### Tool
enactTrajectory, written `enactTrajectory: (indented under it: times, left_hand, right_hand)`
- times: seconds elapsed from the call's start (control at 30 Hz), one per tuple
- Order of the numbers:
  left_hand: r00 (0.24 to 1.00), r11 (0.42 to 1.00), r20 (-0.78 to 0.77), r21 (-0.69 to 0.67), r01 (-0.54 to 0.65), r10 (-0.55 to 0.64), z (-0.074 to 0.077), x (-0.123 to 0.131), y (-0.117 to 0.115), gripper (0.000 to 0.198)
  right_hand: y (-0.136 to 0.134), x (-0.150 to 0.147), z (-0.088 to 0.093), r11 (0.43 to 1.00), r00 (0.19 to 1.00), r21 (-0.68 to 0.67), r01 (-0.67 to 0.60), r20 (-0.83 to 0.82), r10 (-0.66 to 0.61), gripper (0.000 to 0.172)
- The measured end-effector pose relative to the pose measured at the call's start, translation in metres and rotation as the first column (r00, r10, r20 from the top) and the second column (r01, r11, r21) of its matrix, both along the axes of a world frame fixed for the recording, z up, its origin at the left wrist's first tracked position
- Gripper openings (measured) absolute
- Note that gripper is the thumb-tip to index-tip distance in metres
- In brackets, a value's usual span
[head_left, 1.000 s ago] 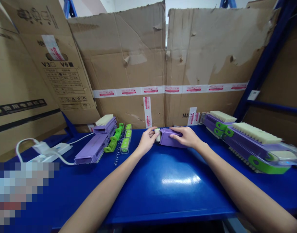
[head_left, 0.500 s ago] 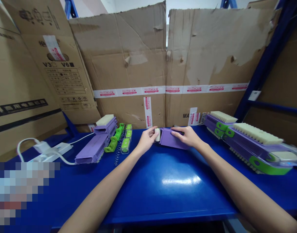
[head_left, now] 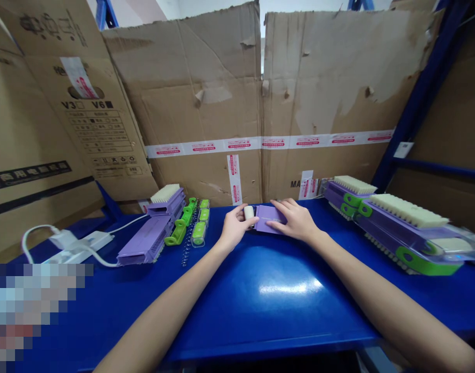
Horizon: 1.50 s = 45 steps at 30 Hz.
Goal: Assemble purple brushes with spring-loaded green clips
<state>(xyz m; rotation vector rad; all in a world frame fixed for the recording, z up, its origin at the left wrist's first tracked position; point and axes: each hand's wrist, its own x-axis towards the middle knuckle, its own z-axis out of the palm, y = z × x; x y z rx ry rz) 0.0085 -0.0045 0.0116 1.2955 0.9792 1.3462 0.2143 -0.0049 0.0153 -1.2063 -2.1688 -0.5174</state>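
At the back middle of the table, my right hand (head_left: pixel 297 221) grips a flat purple plastic housing (head_left: pixel 265 219), fingers over its far edge and thumb on its face. My left hand (head_left: pixel 234 226) pinches a small cream-white block (head_left: pixel 248 212) at the housing's left end; whether the block sits partly inside cannot be made out. Left of my hands lie small green-and-clear cases (head_left: pixel 199 232), a thin metal spring (head_left: pixel 188 235), green plastic brackets (head_left: pixel 176 233) and purple housings (head_left: pixel 146 238), the farther one topped by cream bristles (head_left: pixel 166 193).
Purple brush units (head_left: pixel 400 235) with cream bristles and green ends stand on the right. A white power strip (head_left: pixel 80 248) with cables lies on the left. Cardboard sheets (head_left: pixel 206 114) rise behind the blue table (head_left: pixel 260 321); a blue metal post (head_left: pixel 412 93) stands at right.
My right hand has shifted left along the purple housing and now covers more of it. The housing looks less slanted. My left hand keeps its pinch on the white block.
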Motion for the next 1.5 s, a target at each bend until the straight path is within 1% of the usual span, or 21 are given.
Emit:
enactTrajectory:
  times: [0.07, 0.1, 0.13, 0.17, 0.23, 0.3, 0.37, 0.53, 0.67, 0.8, 0.93, 1.07, 1.23, 1.37, 1.43, 1.5]
  left_hand:
    - [1.0, 1.0, -0.013, 0.017, -0.024, 0.024, -0.001, -0.001, 0.002, 0.077]
    - [1.0, 1.0, -0.015, 0.016, -0.025, 0.026, -0.001, -0.001, 0.002, 0.075]
    - [1.0, 1.0, -0.011, 0.01, -0.021, 0.021, -0.002, 0.0, 0.003, 0.074]
    - [1.0, 1.0, -0.002, 0.0, -0.011, 0.011, -0.002, 0.0, 0.003, 0.073]
    - [1.0, 1.0, 0.022, -0.011, 0.014, -0.013, -0.002, 0.001, 0.002, 0.071]
    - [0.998, 0.999, 0.039, -0.005, 0.04, -0.04, 0.0, 0.002, 0.001, 0.069]
    - [0.997, 0.998, 0.041, -0.009, 0.065, -0.065, 0.002, 0.002, 0.0, 0.066]
    - [0.996, 0.994, -0.003, -0.064, 0.084, -0.084, 0.009, -0.002, -0.001, 0.056]
    - [0.99, 0.99, -0.078, -0.095, 0.108, -0.116, 0.013, -0.004, 0.0, 0.047]
    - [0.966, 0.979, -0.183, -0.127, 0.16, -0.182, 0.016, -0.008, 0.001, 0.051]
    - [0.944, 0.969, -0.23, -0.133, 0.21, -0.236, 0.022, -0.012, -0.001, 0.052]
    - [0.931, 0.958, -0.245, -0.155, 0.24, -0.272, 0.026, -0.013, -0.005, 0.049]
    - [0.925, 0.942, -0.196, -0.154, 0.299, -0.326, 0.024, -0.011, -0.004, 0.048]
    - [0.911, 0.923, -0.157, -0.122, 0.365, -0.381, 0.02, -0.013, -0.003, 0.043]
    - [0.903, 0.917, -0.161, -0.109, 0.385, -0.398, 0.02, -0.014, -0.002, 0.042]
    - [0.902, 0.92, -0.185, -0.109, 0.376, -0.39, 0.019, -0.016, -0.001, 0.042]
  right_hand:
    - [-0.002, -0.004, 0.0, 0.999, 0.994, 0.022, -0.038, 0.108, 0.035, 0.089]
    - [-0.003, -0.006, 0.0, 0.999, 0.987, 0.026, -0.046, 0.157, 0.041, 0.097]
    - [-0.004, -0.008, 0.0, 0.998, 0.979, 0.031, -0.046, 0.2, 0.039, 0.101]
    - [-0.004, -0.01, 0.0, 0.998, 0.972, 0.037, -0.04, 0.233, 0.03, 0.101]
    - [-0.004, -0.013, -0.003, 0.998, 0.964, 0.062, -0.018, 0.264, 0.001, 0.093]
    - [-0.002, -0.014, -0.006, 0.995, 0.965, 0.095, 0.005, 0.26, -0.029, 0.085]
    - [-0.001, -0.013, -0.009, 0.992, 0.967, 0.127, 0.006, 0.25, -0.038, 0.081]
    - [0.001, -0.012, -0.012, 0.985, 0.971, 0.174, -0.01, 0.239, -0.032, 0.078]
    - [0.0, -0.014, -0.011, 0.987, 0.971, 0.158, -0.026, 0.238, -0.012, 0.078]
    - [-0.001, -0.014, -0.009, 0.99, 0.97, 0.128, -0.054, 0.242, 0.021, 0.078]
    - [-0.001, -0.013, -0.009, 0.99, 0.972, 0.134, -0.049, 0.235, 0.016, 0.078]
    - [-0.001, -0.01, -0.011, 0.985, 0.969, 0.151, -0.08, 0.245, 0.041, 0.075]
    - [-0.001, -0.007, -0.015, 0.981, 0.97, 0.175, -0.081, 0.241, 0.037, 0.074]
    - [-0.002, -0.006, -0.015, 0.981, 0.973, 0.179, -0.079, 0.227, 0.037, 0.074]
    - [-0.002, -0.006, -0.015, 0.979, 0.974, 0.183, -0.088, 0.221, 0.047, 0.074]
    - [-0.002, -0.006, -0.015, 0.977, 0.972, 0.186, -0.101, 0.226, 0.057, 0.073]
